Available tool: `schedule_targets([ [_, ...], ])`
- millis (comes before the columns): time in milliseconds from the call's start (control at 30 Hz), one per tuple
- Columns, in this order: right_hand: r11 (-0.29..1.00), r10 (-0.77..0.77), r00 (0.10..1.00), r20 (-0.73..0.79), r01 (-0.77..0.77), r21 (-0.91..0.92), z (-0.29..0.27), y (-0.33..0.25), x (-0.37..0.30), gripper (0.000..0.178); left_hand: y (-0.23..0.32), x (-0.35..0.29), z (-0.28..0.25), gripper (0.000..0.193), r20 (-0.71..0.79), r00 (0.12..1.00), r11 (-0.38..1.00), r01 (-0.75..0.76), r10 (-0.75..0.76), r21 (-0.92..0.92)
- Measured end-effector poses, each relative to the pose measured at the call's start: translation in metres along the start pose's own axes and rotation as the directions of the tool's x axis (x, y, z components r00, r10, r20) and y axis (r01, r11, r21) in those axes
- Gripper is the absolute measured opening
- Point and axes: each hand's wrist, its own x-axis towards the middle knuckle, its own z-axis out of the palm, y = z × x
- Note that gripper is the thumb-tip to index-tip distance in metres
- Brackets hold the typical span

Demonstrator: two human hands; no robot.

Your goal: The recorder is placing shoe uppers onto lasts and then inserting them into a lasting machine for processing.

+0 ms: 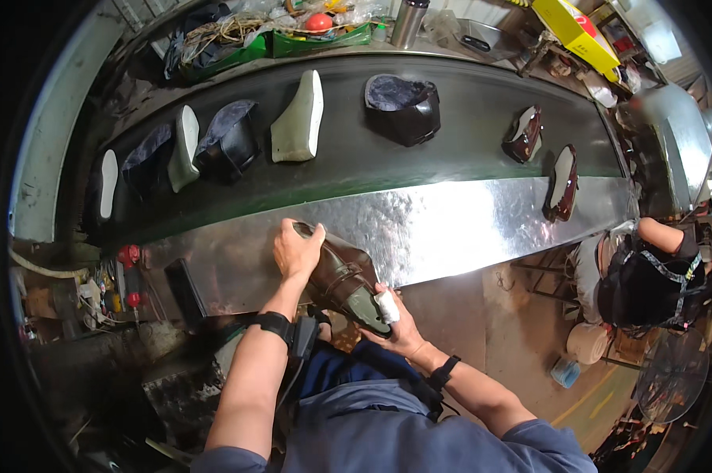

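Between my hands, over the near edge of the metal table, I hold a dark brown leather shoe [342, 264] at a slant. A strap crosses it, and its lower end shows a grey-green surface, apparently a shoe last, with a small dark hole. My left hand [296, 251] is closed around the upper end, thumb on top. My right hand [402, 329] grips the lower end from the right. Something white, perhaps a wrap [387, 307], covers one of its fingers. The fingers under the shoe are hidden.
Beyond the metal table [332, 225] runs a dark belt [466, 150] with black lined boot pieces [419, 118], pale wedge-shaped pieces [297, 126] and glossy burgundy shoes [562, 185]. A dark flat panel [184, 290] stands at the left. Another person [648, 284] is at the right, near a fan [671, 377].
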Motion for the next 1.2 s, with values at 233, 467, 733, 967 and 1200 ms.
schedule_targets([
  [233, 0.97, 0.083, 0.992, 0.099, -0.103, 0.219, 0.0, -0.021, 0.008, 0.095, -0.012, 0.002, -0.029, 0.034, -0.011, 0.992, 0.973, 0.121, -0.126, -0.195],
  [467, 0.279, 0.435, 0.507, 0.744, -0.862, 0.424, -0.012, -0.108, 0.134, 0.084, -0.03, -0.044, -0.137, 0.035, -0.222, 0.971, 0.938, 0.006, -0.088, -0.347],
  [733, 0.592, 0.113, 0.774, 0.623, -0.556, 0.583, 0.094, -0.249, 0.103, 0.05, -0.102, -0.166, -0.316, 0.038, -0.611, 0.753, 0.945, 0.045, -0.245, -0.323],
  [967, 0.559, -0.072, 0.593, 0.802, -0.642, 0.525, 0.202, -0.384, 0.024, 0.039, -0.221, -0.318, -0.439, 0.039, -0.721, 0.447, 0.814, 0.029, -0.53, -0.58],
  [1200, 0.492, -0.133, 0.418, 0.899, -0.759, 0.426, 0.277, -0.502, -0.069, 0.023, -0.43, -0.483, -0.516, 0.093, -0.936, -0.143, 0.794, 0.499, -0.321, -0.349],
])
